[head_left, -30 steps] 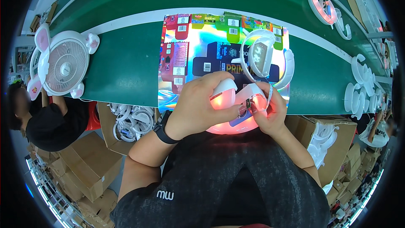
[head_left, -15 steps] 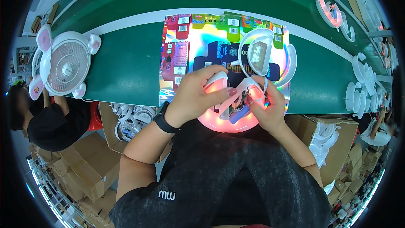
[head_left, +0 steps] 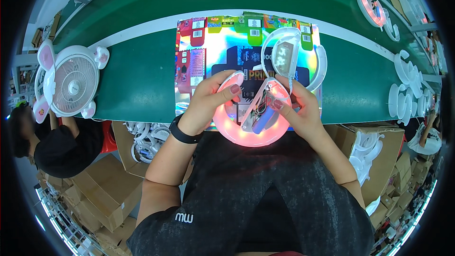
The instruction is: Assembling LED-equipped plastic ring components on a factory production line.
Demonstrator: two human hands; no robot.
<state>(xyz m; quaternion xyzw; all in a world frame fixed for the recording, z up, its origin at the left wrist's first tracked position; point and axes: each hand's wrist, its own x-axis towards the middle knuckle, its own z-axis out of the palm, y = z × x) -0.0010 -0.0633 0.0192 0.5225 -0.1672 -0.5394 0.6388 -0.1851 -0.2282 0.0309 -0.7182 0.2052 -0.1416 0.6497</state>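
Note:
A C-shaped plastic ring (head_left: 237, 137), lit pinkish red from inside, lies between my hands at the table's near edge. My left hand (head_left: 204, 102) is closed around its left end, thumb on top. My right hand (head_left: 303, 111) grips the right end, thumb and fingers at its open compartment. Inside that compartment sit a blue-purple cylindrical battery (head_left: 263, 120) and thin wires (head_left: 262, 106). Just beyond, a white curved housing (head_left: 321, 68) with a panel of lit digits (head_left: 284, 59) rests on the printed sheet. My right fingers partly hide where it meets the ring.
Shiny printed packaging sheets (head_left: 218, 33) cover part of the green table (head_left: 137, 80). At left stands a white fan (head_left: 74, 85) with pink-eared trim. White curved parts (head_left: 407, 87) and another lit ring (head_left: 369, 9) lie to the right. Cardboard boxes (head_left: 379, 161) flank me; a person (head_left: 68, 144) sits at left.
The lit ring has moved slightly left and turned, showing the compartment, wires and battery more openly. Both hands moved with it. The digits on the panel show more distinctly.

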